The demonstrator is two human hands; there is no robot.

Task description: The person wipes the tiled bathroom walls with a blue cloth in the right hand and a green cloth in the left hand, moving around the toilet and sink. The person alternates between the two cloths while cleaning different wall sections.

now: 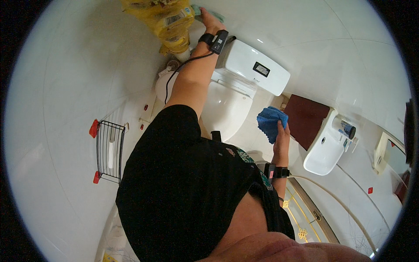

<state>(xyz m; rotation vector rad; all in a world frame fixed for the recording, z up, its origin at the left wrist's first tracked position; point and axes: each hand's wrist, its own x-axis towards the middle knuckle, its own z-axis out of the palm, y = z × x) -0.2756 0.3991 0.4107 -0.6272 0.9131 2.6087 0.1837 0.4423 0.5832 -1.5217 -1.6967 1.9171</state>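
Note:
My left arm stretches up to the far wall, high above the toilet's left side. There my left hand (pixel 212 22) is closed over a pale green cloth (pixel 197 10), which shows on both sides of it; the fingertips are partly hidden. A yellow plastic bag (pixel 168 22) hangs just left of that hand. Lower down on the right, my right hand (pixel 283 131) grips a bunched blue cloth (pixel 271 121) between thumb and fingers. This cloth is held in the air between the toilet (pixel 227 105) and the washbasin (pixel 323 153).
The white cistern (pixel 248 65) stands against the far wall. A dark red-brown panel (pixel 305 120) adjoins the basin, where a cup (pixel 346 129) stands. A black wire rack (pixel 110 150) is fixed to the left wall. A pale hose (pixel 345 203) curves at lower right, near a gold-trimmed door (pixel 301 214).

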